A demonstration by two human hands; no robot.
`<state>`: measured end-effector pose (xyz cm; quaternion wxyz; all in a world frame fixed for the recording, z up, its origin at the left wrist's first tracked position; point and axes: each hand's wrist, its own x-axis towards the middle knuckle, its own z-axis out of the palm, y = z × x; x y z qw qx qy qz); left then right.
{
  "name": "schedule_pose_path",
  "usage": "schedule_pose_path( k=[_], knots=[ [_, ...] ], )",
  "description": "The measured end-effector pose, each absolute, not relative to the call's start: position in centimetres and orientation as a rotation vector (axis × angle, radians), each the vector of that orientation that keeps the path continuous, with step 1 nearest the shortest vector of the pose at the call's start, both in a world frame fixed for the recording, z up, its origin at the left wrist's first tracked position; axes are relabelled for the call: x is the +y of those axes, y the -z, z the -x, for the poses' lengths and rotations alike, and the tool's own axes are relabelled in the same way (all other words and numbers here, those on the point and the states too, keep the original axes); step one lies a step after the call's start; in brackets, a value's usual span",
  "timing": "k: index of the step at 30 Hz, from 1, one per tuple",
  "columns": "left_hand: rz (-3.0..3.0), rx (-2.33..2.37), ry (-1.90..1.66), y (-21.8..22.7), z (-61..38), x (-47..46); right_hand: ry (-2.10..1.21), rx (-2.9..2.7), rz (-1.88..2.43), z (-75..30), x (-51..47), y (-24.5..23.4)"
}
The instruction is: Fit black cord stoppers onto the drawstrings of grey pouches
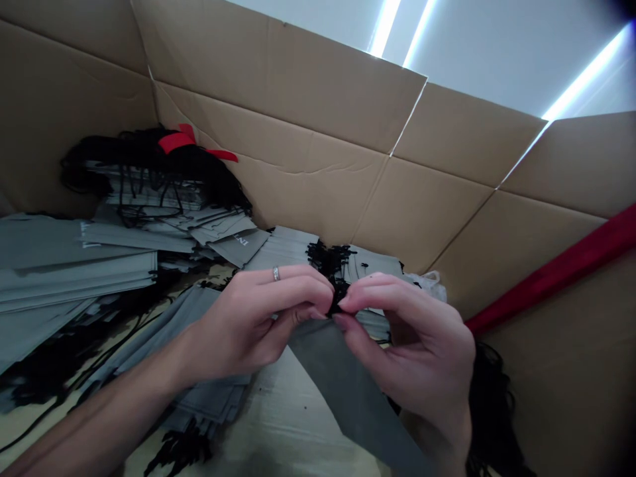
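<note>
While pinching black cord [338,299], hands [248,324] [412,348] together

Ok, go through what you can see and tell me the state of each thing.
Left hand: pinching the black cords.
Right hand: pinching the same cords.
Gray pouch: flat, running down from the hands.
Pouch pile: loose, cords tangled.
Box flaps: open.

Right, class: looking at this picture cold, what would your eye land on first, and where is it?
Two bare hands fill the centre: the left hand, wearing a silver ring, and the right hand pinch a tangle of thin black cord above a flat grey bag. More flat grey bags lie heaped at the left, inside a large brown cardboard box. A long dark-red strip cuts across the right side.
</note>
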<state>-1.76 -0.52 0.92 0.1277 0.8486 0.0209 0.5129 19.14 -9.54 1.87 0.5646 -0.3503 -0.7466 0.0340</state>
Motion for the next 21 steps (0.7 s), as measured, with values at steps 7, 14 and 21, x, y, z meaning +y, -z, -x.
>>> schedule_pose_path(
  k=[7, 14, 21],
  knots=[
    [-2.338, -0.028, -1.473, -1.1, 1.5, -0.6, -0.094, -1.715, 0.797, -19.0, -9.5, -1.8],
    [-2.337, 0.017, -1.660, -0.4, 1.5, -0.7, -0.153, -1.614, 0.815, -18.8, -9.4, -1.7],
    [-2.650, 0.145, -1.889, -0.2, 2.2, -1.8, -0.155, -1.564, 0.855, -18.4, -9.6, -1.9]
  ],
)
